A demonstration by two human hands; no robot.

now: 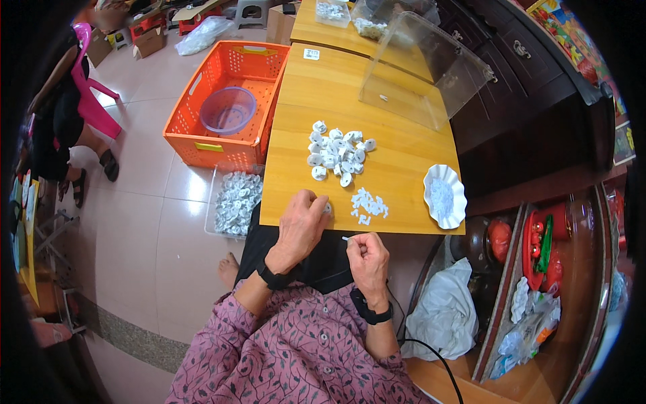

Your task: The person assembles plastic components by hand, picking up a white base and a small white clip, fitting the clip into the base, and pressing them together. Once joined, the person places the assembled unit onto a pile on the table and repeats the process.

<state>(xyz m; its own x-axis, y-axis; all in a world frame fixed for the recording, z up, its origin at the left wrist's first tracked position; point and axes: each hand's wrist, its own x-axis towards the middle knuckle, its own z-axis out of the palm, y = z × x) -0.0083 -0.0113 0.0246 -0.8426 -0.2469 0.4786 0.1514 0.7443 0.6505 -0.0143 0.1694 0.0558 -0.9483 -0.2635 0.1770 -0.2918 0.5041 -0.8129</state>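
I see the left hand [301, 221] pinch a round white plastic part [328, 209] in its fingers; below and right of those, the right hand [368, 260] clasps a slim white piece [345, 238], long axis pointing leftward.

On my feed, I have the left forearm [252, 295] slanting forward and inward, the left hand [301, 222] back upward, fingers bent into a pinch. My right forearm [382, 341] points forward; the right hand [369, 262] curls its fingers, thumb against index finger.
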